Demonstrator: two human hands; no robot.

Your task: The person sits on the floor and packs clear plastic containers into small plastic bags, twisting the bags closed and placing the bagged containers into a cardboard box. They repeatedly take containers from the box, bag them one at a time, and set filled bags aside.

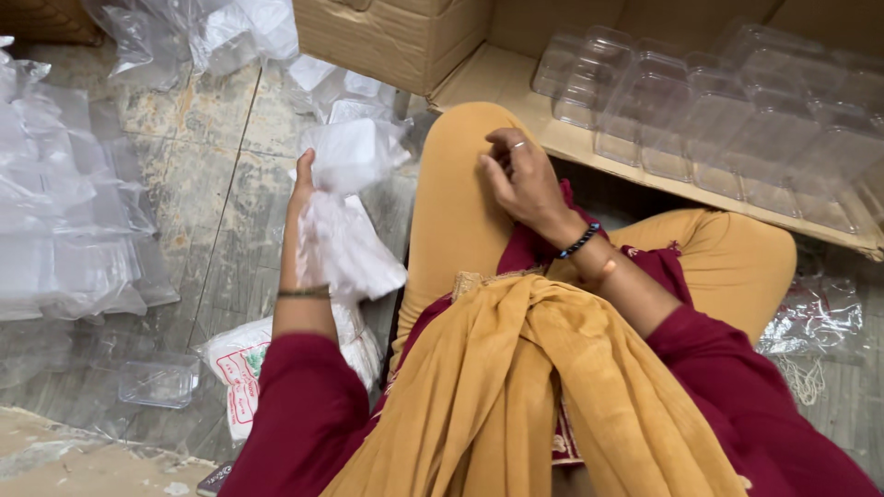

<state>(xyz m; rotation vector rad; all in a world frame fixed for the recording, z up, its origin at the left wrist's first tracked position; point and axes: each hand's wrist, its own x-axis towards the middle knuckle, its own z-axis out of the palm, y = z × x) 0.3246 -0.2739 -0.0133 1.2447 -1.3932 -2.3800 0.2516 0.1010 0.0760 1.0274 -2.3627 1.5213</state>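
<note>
I sit on the floor with my legs folded. My left hand (304, 212) is raised beside my knee and grips a thin white plastic bag (345, 235) that holds a white block-shaped thing near its top. My right hand (520, 179) rests on my yellow-clad knee (460, 175) with its fingers curled in; whether something small lies between them is hidden. A ring is on one finger and a dark bead bracelet is on the wrist.
Several clear plastic boxes (727, 120) lie on flattened cardboard (645, 179) at the right. A cardboard carton (396, 37) stands ahead. Stacks of clear packets (64, 230) lie at the left, a lone clear box (158, 382) and a printed white sack (241, 368) near my left arm.
</note>
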